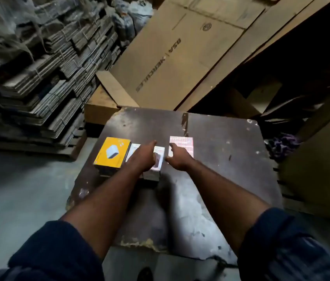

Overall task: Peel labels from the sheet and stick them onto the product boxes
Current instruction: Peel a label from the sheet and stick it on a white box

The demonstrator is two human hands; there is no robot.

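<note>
Navy sleeves (58, 250); yellow box (112, 152), white boxes (159, 157), pinkish label sheet (182, 142)

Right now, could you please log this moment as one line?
left hand: rests on white box | right hand: fingertip on label sheet | yellow box: leftmost on table

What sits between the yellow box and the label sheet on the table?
In the head view, white product boxes lie between the yellow box and the label sheet, with the left hand resting over them.
</note>
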